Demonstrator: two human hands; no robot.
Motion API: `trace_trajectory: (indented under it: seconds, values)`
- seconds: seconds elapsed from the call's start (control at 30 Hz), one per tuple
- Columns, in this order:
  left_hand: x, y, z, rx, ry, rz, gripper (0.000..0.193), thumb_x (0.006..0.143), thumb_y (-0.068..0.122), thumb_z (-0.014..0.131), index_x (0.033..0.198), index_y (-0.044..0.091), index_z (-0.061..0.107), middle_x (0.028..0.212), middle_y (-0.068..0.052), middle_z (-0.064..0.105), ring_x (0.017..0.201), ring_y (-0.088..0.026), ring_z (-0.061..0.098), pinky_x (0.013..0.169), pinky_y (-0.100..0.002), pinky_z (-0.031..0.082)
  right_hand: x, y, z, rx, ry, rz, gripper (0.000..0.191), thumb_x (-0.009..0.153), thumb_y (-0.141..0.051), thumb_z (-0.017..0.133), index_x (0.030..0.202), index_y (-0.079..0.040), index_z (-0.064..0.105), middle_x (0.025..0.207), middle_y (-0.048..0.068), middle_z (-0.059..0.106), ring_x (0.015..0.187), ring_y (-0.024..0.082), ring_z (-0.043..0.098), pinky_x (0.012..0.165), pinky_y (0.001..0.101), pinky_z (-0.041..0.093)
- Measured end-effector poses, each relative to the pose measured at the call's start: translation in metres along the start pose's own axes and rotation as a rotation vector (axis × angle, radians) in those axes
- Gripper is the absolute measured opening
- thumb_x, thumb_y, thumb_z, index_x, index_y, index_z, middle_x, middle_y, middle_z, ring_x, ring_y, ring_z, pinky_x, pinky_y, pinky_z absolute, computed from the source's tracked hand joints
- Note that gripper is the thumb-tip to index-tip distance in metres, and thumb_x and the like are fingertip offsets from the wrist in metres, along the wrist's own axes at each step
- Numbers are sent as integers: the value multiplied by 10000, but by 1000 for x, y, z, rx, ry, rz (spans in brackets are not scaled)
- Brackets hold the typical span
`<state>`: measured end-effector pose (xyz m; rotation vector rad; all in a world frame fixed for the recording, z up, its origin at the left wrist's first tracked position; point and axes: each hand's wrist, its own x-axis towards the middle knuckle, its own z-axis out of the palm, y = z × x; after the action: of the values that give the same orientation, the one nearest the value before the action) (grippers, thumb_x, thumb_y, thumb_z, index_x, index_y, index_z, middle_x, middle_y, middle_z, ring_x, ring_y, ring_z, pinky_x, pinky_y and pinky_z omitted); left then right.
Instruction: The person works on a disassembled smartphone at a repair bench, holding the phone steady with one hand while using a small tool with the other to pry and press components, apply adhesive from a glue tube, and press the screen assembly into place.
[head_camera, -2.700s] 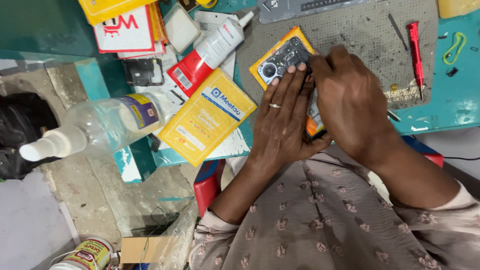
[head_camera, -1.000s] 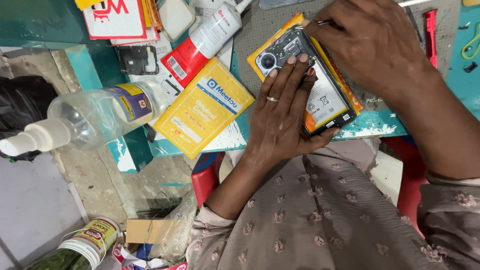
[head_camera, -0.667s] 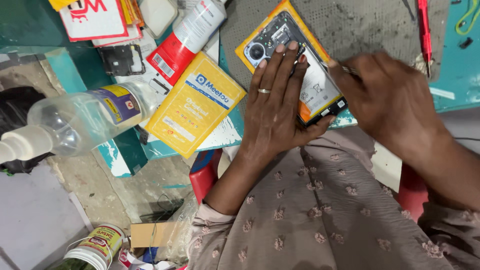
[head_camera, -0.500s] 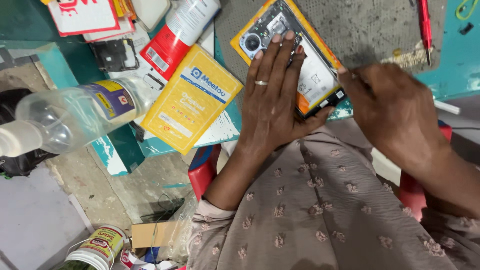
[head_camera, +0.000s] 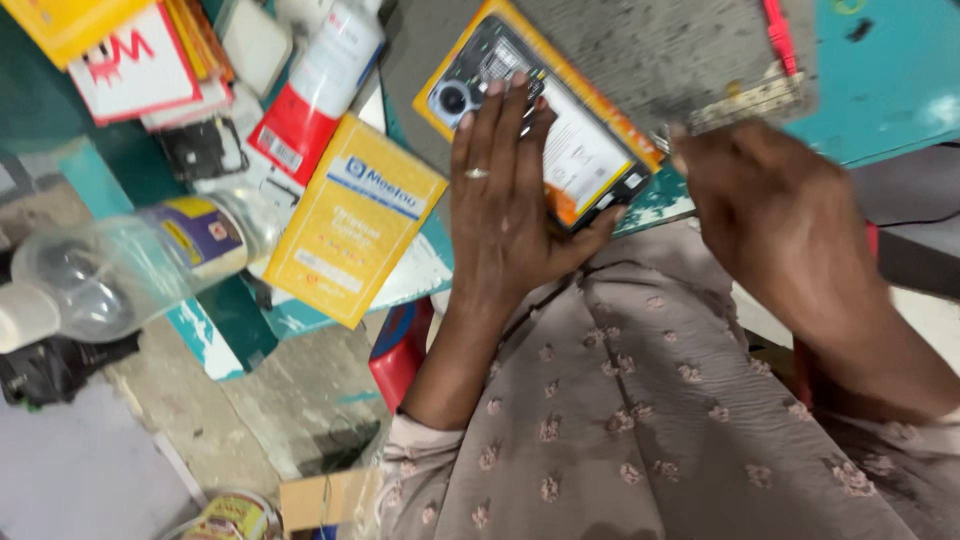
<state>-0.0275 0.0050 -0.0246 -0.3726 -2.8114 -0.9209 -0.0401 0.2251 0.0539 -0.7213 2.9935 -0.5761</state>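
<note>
One clear plastic bottle (head_camera: 120, 270) lies on its side, far to the left of the phone. It has a purple and yellow label. Above it there is one white card with red marks (head_camera: 135, 70). One white and red bottle (head_camera: 315, 85) lies tilted to the left of the phone, up near the top. Below that bottle lies one yellow packet (head_camera: 350, 235) with a blue stripe, just to the left of the phone. Part of the packet hangs over the edge of the blue-green table (head_camera: 890, 80).

The left hand (head_camera: 510, 215) lies flat on the phone (head_camera: 540, 120). Its fingers (head_camera: 495, 120) are stretched out over the phone, and the thumb hooks round the phone's lower end, so the hand holds the phone down. There is one ring (head_camera: 477, 173) on this hand. There is one phone. Its back is open, so one round camera and the white and orange parts inside show. The phone rests on a yellow cover, on one gray mat (head_camera: 660, 50) on the table.

To the right of the phone is the right hand (head_camera: 780, 215). It is blurry and curled, and does not touch the phone. Something thin and shiny sticks out by its fingertips, but one cannot tell what it is, or if the hand grips it. Up and to the right of the phone lies one red tool (head_camera: 780, 35) on the mat.
</note>
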Motion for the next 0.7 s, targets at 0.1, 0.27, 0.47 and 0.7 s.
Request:
trace_trajectory:
  seconds: [0.1,0.27,0.47,0.7]
  values:
    - [2,3,-2,18,13,10,929,868,618,769,1445,-60,504,1605,-239,409,1547,-392,345,1293,-553,245,26,17,22,122,248,-98,171,1010,-29,768,1150,31,692,1133,146,691,972,335,690,819,408,563]
    - [3,6,-3,53,39,32,938,827,586,785,1434,-74,510,1584,-257,422,1521,-426,362,1252,-589,271,56,60,27,64,524,-138,156,1034,-1,696,1187,20,675,1196,185,676,1083,382,642,945,468,529]
    - [3,7,-5,87,61,46,979,779,586,796,1423,-93,509,1580,-272,418,1504,-430,371,1244,-588,266,42,138,2,-333,487,22,279,983,63,577,1244,3,657,1189,192,662,1091,333,639,995,427,514]
    - [0,7,-1,81,67,35,930,805,579,793,1400,-88,535,1560,-256,460,1513,-411,391,1251,-589,287,42,144,-9,-264,475,-18,212,994,96,581,1194,37,625,1118,218,632,1026,409,625,952,473,495]
